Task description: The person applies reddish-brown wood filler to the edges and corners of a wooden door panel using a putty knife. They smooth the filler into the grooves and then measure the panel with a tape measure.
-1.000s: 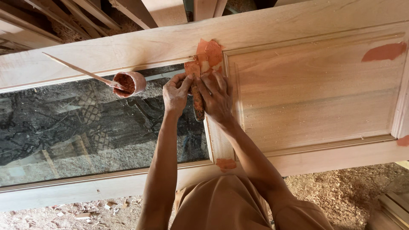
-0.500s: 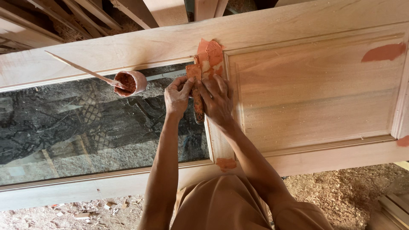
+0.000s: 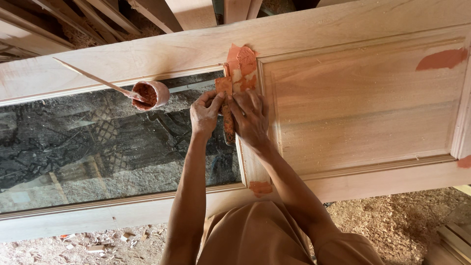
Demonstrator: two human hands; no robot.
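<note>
**Two hands on the filler-smeared stile of a door**

The left hand [image 3: 206, 115] and the right hand [image 3: 250, 120] sit side by side at the centre of the view, both pressed against the narrow upright strip of pale wood [image 3: 248, 162] that parts the door's two halves. The left hand's fingers are curled, fingertips on the reddish-orange wood filler [image 3: 239, 66] smeared along that strip; the right lies flatter, fingers spread and pointing toward 12 o'clock. Whether either hand pinches anything small I cannot tell.

The filler runs from between the hands up toward 12 o'clock, where it widens into a blotchy patch on the joint. At 10 o'clock from the hands, a small round cup of the same reddish paste [image 3: 151, 94] rests on the dark patterned glass pane [image 3: 98, 147], with a thin wooden stick [image 3: 91, 77] leaning out of it toward 10 o'clock.

At 3 o'clock spreads the raised pale wooden panel [image 3: 363, 108], dusted with sawdust, another filler dab [image 3: 441, 59] in its far corner at 2 o'clock. More dabs show at 6 o'clock on the lower rail. Below lies a floor of wood shavings [image 3: 392, 216]; stacked timber [image 3: 98, 12] fills the top edge.
</note>
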